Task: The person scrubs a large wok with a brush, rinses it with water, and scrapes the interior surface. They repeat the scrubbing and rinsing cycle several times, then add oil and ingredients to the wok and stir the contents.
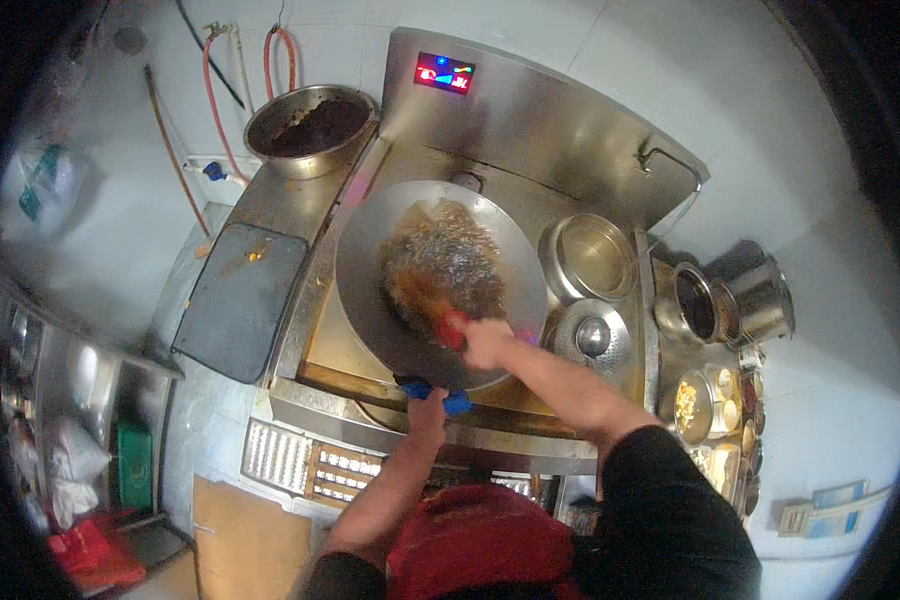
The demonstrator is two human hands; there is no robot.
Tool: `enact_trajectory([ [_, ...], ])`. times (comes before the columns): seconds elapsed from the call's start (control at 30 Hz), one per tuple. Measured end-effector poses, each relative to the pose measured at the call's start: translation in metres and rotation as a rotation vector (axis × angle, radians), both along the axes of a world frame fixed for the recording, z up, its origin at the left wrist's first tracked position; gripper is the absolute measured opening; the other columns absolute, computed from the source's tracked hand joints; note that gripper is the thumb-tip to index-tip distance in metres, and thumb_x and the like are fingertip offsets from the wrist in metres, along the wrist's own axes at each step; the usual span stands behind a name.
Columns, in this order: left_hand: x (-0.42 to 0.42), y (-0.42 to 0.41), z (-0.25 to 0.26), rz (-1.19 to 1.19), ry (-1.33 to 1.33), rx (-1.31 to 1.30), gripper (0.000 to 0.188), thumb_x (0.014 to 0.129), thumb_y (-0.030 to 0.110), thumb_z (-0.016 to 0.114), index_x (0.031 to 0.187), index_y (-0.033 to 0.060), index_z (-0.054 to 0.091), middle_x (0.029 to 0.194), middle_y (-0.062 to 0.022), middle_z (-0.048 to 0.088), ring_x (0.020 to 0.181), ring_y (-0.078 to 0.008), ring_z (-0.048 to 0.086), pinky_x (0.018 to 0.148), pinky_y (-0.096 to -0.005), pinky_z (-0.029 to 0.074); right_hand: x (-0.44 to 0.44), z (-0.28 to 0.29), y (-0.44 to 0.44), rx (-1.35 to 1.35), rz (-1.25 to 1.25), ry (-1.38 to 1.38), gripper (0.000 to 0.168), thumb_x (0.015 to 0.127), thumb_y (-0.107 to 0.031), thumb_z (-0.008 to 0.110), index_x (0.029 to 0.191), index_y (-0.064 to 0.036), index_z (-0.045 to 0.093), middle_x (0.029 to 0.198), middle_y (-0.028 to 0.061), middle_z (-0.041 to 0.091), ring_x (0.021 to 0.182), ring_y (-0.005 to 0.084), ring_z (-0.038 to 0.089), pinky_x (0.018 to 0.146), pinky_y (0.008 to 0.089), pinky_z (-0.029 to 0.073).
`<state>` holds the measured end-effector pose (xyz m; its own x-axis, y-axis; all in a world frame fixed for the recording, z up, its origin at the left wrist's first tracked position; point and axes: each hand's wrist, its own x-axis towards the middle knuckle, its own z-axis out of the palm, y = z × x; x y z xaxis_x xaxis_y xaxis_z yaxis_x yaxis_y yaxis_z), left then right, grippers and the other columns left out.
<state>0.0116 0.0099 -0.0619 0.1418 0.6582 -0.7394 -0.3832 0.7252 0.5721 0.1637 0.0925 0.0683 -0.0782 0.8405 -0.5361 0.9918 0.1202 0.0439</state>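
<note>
A large steel wok (360,277) sits tilted on the stove, with dark, wet, glossy contents (450,255) spread over its middle. My left hand (427,405) is closed around a blue cloth (456,403) at the wok's near rim, where the handle would be hidden under it. Over the near part of the wok, my right hand (487,345) grips a red object (450,330), blurred, that reaches down into the contents; its lower end cannot be made out.
A steel basin of dark food (311,161) and a black board (244,300) lie left. Right of the wok are a pan of liquid (596,255) and a perforated strainer with a ladle bowl (592,337). Farther right stand steel pots (757,300) and ingredient containers (694,409). A faucet (671,154) juts from the backsplash.
</note>
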Motion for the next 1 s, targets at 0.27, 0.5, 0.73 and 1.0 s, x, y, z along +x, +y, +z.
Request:
enact_trajectory([
  [0.27, 0.01, -0.017, 0.012, 0.182, -0.058, 0.167, 0.035, 0.07, 0.016, 0.068, 0.098, -0.0025, 0.058, 0.093, -0.0082, 0.059, 0.083, -0.0232, 0.056, 0.077, -0.0372, 0.043, 0.112, -0.011, 0.063, 0.252, -0.204, -0.217, 0.057, 0.077, -0.022, 0.053, 0.13, -0.01, 0.039, 0.097, 0.0141, 0.065, 0.091, 0.0284, 0.063, 0.073, 0.04, 0.051],
  [0.5, 0.005, -0.01, -0.023, 0.074, -0.084, 0.231, 0.049, 0.072, 0.022, 0.069, 0.111, -0.0029, 0.052, 0.108, -0.01, 0.058, 0.093, -0.0231, 0.056, 0.084, -0.0374, 0.042, -0.032, 0.022, -0.01, -0.131, 0.048, -0.061, 0.053, 0.073, -0.024, 0.054, 0.124, -0.01, 0.049, 0.103, 0.0175, 0.063, 0.094, 0.03, 0.062, 0.081, 0.0394, 0.049],
  [0.73, 0.0, -0.021, 0.059, -0.023, -0.078, -0.155, 0.039, 0.072, 0.021, 0.068, 0.106, 0.0068, 0.054, 0.097, -0.0057, 0.055, 0.085, -0.0232, 0.054, 0.076, -0.0373, 0.042, 0.072, -0.011, 0.062, 0.224, -0.319, -0.092, 0.051, 0.072, -0.024, 0.056, 0.12, -0.011, 0.046, 0.099, 0.0158, 0.064, 0.092, 0.0298, 0.063, 0.078, 0.0413, 0.05],
  [1.0, 0.007, -0.01, 0.005, 0.03, -0.164, -0.183, 0.03, 0.073, 0.011, 0.063, 0.101, 0.0052, 0.057, 0.092, -0.0081, 0.061, 0.079, -0.0257, 0.06, 0.069, -0.0369, 0.05, 0.014, 0.016, -0.037, -0.21, 0.107, -0.115, 0.061, 0.071, -0.027, 0.057, 0.129, -0.011, 0.044, 0.092, 0.0165, 0.066, 0.088, 0.0306, 0.064, 0.075, 0.0429, 0.051],
])
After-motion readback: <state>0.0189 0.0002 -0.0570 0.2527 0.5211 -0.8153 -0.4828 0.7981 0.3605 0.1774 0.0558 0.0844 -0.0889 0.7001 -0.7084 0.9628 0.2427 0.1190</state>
